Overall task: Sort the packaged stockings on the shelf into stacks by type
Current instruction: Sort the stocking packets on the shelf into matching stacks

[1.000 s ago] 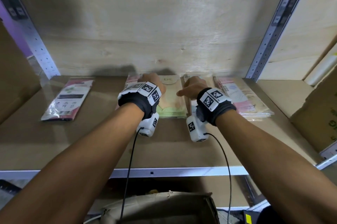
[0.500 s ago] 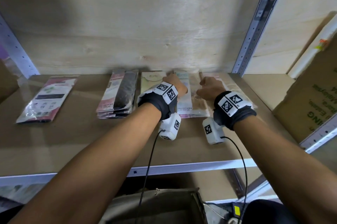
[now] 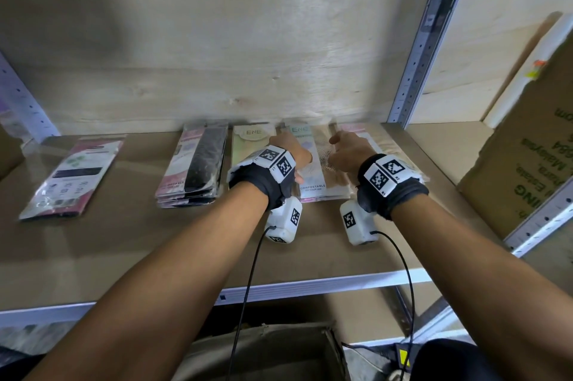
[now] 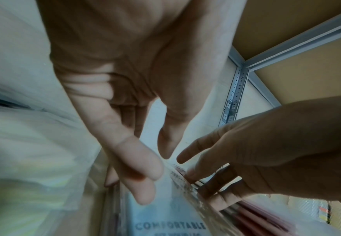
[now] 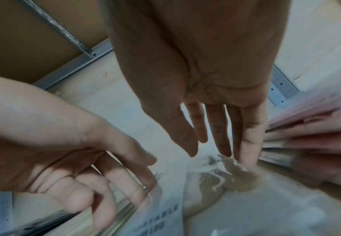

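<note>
A blue "ENE" pack of beige stockings (image 3: 313,177) tops a stack at the back of the shelf, between a green ENE stack (image 3: 248,145) and a pink stack (image 3: 370,137). My left hand (image 3: 293,152) lies with straight fingers (image 4: 145,188) along the pack's left edge. My right hand (image 3: 345,154) has straight fingers (image 5: 246,153) with their tips on the pack's (image 5: 236,183) right side. Neither hand grips anything. Further left sit a stack of black stockings (image 3: 193,166) and a single pink-and-black pack (image 3: 69,174).
The wooden shelf (image 3: 139,250) has a plywood back wall and grey metal uprights (image 3: 415,70). A cardboard box (image 3: 527,163) stands in the bay to the right. An open cardboard box (image 3: 263,349) sits below the shelf's front rail.
Both hands have moved right, from the green ENE stack to the blue ENE pack. The head view has swung right, so the black stack now shows.
</note>
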A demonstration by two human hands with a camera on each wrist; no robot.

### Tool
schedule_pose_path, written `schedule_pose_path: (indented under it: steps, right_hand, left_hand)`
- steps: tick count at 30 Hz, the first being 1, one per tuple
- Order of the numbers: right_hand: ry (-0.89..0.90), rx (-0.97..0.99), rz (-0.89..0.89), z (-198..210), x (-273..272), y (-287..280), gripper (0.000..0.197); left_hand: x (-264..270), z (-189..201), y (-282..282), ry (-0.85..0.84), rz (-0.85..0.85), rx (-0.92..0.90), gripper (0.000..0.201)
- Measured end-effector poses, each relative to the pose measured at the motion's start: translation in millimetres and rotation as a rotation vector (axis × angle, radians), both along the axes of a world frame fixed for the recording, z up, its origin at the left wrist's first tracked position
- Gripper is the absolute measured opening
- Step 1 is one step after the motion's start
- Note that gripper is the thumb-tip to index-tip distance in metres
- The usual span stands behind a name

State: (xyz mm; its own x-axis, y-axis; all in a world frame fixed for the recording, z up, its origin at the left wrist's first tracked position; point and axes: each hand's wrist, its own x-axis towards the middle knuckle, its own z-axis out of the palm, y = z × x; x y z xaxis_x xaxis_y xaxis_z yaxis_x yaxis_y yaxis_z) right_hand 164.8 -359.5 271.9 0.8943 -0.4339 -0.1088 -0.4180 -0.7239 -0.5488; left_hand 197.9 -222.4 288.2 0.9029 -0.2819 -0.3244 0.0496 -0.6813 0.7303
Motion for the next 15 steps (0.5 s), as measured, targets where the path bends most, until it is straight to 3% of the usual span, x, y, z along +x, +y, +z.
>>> schedule_pose_path:
  steps: [8,11,13,15]
  right_hand:
    - [0.012,0.005,0.020,-1.9,0.2,-0.2,0.060]
    - [0.015,-0.013,0.032,-0.7,-0.9,1.1,0.062]
    - [0.009,-0.016,0.035,2.6,-2.6,3.1,0.063]
    - [-0.026,-0.038,0.055,9.3,-3.9,6.8,0.060]
  left_hand:
    - [-0.8,2.9,-3.2,-0.160,-0.058,0.182,0.033]
    - [1.0,2.6,-3.4,-0.259,-0.056,0.249,0.043]
    - [1.6,6.3,1.9,-0.307,-0.040,0.247,0.044]
    - [6.9,12.8,11.6,-0.301,-0.022,0.121,0.035]
